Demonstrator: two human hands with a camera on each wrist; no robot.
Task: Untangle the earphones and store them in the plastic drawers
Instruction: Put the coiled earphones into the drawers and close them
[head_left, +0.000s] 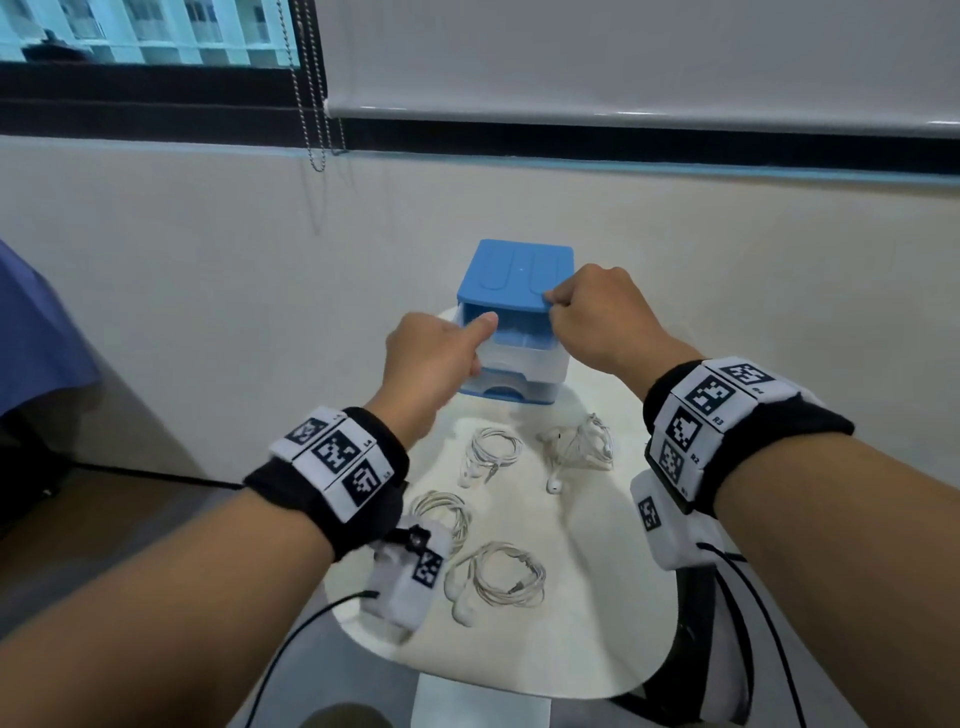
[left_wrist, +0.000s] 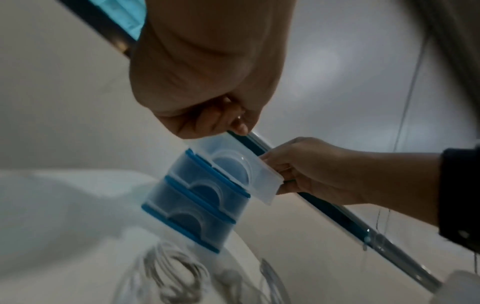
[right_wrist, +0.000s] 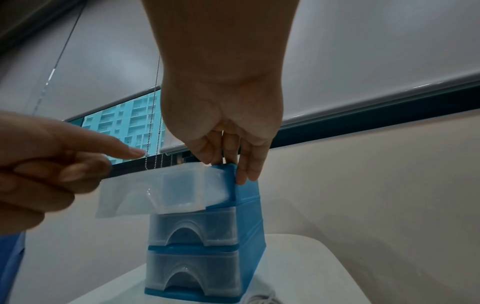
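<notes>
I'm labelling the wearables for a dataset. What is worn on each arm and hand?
The left hand and right hand are bare. Each wrist carries a black band ringed with white tiles printed with black square codes, a white camera box beneath, and thin black cables trailing off.

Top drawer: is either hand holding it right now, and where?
Yes. The left hand pinches the top drawer at its front edge, pulled partway out. The right hand steadies the blue cabinet at its top front corner.

Both forearms were bare. Each wrist wore a black band (head_left: 332, 486) with white square-coded tags. Thin black cables (head_left: 291, 639) trailed from white camera boxes (head_left: 408, 577).
</notes>
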